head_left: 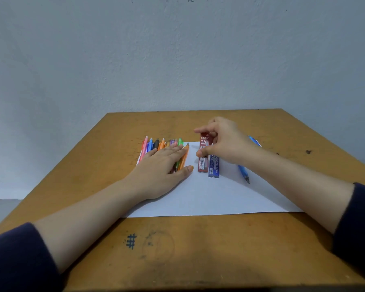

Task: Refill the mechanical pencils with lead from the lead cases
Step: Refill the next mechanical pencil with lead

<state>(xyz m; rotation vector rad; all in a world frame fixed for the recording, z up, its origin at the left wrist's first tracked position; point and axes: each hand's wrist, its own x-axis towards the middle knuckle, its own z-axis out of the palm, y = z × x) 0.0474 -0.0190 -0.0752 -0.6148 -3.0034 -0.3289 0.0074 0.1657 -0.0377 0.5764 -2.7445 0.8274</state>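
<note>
A row of several coloured mechanical pencils (pixel 156 144) lies side by side at the far left of a white sheet of paper (pixel 209 197). My left hand (pixel 162 167) rests flat on them with straight fingers. Two lead cases lie in the middle of the sheet: a red case marked 2B (pixel 202 161) and a blue case (pixel 214 168) right beside it. My right hand (pixel 221 142) is over their far ends, its fingertips and thumb pinching the red case. A blue mechanical pencil (pixel 243 170) lies on the sheet, partly hidden under my right wrist.
The sheet lies on a worn brown wooden table (pixel 177 249) with ink marks near the front edge. A pale wall stands right behind the table's far edge. Bare wood shows to the left, right and front of the sheet.
</note>
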